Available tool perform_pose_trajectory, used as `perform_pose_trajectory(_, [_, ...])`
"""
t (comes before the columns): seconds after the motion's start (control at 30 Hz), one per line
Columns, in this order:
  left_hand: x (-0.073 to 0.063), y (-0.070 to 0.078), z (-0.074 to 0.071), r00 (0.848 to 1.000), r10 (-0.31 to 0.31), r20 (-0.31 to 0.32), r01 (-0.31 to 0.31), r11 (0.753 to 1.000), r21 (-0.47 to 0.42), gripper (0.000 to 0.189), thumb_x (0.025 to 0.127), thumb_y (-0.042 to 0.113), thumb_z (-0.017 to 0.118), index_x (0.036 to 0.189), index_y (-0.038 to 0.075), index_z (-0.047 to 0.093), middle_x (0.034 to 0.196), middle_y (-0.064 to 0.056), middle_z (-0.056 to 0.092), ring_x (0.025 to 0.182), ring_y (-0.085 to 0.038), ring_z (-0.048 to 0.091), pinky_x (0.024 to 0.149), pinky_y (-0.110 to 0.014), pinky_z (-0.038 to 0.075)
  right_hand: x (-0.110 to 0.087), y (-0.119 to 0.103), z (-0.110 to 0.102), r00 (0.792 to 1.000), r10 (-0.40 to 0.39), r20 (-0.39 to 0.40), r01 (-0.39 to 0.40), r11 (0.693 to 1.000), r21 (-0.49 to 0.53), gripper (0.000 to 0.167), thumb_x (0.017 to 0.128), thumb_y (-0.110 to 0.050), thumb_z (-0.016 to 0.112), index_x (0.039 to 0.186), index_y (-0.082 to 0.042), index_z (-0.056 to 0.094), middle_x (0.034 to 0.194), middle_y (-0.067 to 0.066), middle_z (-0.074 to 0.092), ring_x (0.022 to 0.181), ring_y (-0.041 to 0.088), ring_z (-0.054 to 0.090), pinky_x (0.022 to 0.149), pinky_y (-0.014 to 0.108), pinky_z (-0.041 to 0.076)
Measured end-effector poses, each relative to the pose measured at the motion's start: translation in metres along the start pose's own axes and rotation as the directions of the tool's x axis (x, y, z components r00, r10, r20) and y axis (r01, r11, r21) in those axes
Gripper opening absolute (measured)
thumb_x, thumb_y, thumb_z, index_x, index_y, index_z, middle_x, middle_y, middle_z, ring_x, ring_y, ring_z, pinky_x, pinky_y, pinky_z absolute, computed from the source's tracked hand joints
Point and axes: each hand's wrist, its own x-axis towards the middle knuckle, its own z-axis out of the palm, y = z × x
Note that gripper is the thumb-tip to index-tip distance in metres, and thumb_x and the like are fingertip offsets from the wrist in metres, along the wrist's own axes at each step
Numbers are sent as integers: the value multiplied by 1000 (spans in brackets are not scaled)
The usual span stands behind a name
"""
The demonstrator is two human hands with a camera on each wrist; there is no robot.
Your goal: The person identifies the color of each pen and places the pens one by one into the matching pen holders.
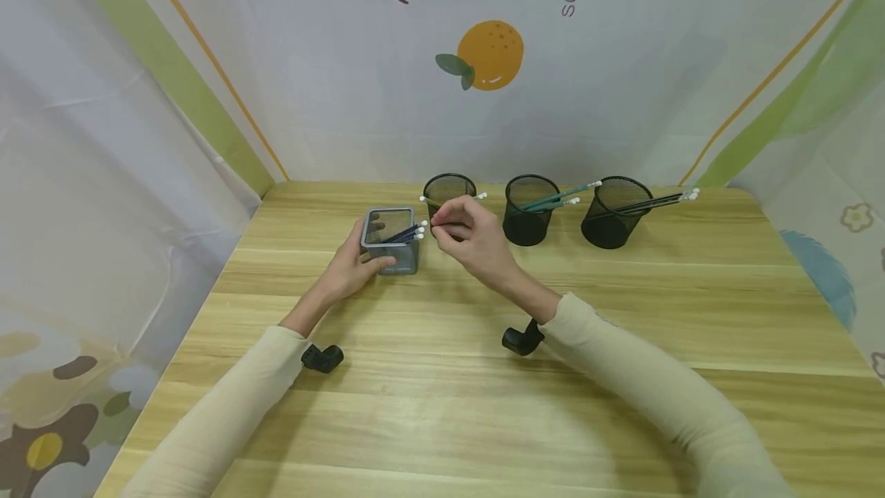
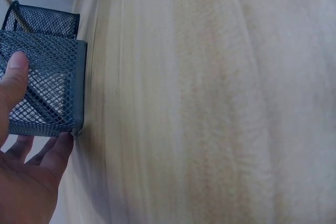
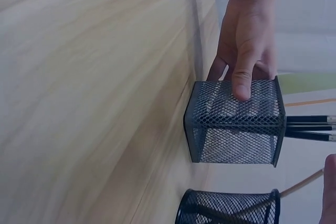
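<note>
My left hand (image 1: 353,267) grips a grey square mesh pen holder (image 1: 397,258), thumb on its near wall and fingers around its left side. Several dark blue pencils (image 1: 404,235) with white ends lean to the right in it. My right hand (image 1: 477,244) is raised in front of a black round mesh pen holder (image 1: 451,184), partly hiding it. Its thumb and fingertips are brought together; whether anything is between them cannot be made out. An olive pencil (image 3: 302,183) slants out of that round holder, its end close to a right fingertip in the right wrist view.
Right of my hands stand another black round holder (image 1: 527,229) with teal pencils (image 1: 553,200) and a third (image 1: 608,230) with black pencils (image 1: 650,204). A printed curtain (image 1: 346,98) hangs behind the wooden table (image 1: 415,406). Black wrist cameras (image 1: 523,338) hang below both forearms.
</note>
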Motion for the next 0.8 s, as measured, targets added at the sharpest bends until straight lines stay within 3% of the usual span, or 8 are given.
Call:
perform_pose_trajectory(0.1, [1,-4,-1,1000,3,-4,-3,1000,8,78,94,-7,68,154,-12,18,149,-39,32,134,-56,38,110,-60,37,-4,-3,-5,1000,17,-6,-17,1000,-11,17,89,22,62,104,18,54,103,31,61,99,49,64,88,45,58])
perform_pose_trajectory(0.23, [4,-25,-1,1000,16,-14,-16,1000,13,82,94,-3,70,157,-6,17,150,-36,33,134,-55,38,110,-60,36,-11,13,-14,999,51,-8,-51,999,4,18,88,23,62,104,19,55,105,33,60,101,49,63,89,49,57])
perform_pose_trajectory(0.37, [6,-41,-2,1000,10,-7,-10,1000,9,86,94,0,71,160,1,15,151,-31,35,136,-51,39,110,-57,38,-22,24,-28,997,83,-5,-83,996,11,17,90,19,64,105,15,58,105,28,62,101,43,65,88,42,58])
perform_pose_trajectory(0.63, [6,-42,-5,1000,-4,-4,4,1000,-17,86,95,0,71,160,2,14,151,-31,36,137,-50,38,110,-57,38,-42,20,-63,990,141,25,-140,989,-37,13,94,11,65,106,8,60,106,20,64,101,41,65,86,36,59])
perform_pose_trajectory(0.8, [4,-42,-6,999,-34,4,34,999,16,88,95,3,72,160,1,12,152,-31,34,136,-53,38,108,-57,40,-57,16,-86,984,170,50,-165,982,-93,10,96,9,64,105,7,61,105,18,65,98,33,67,84,33,59])
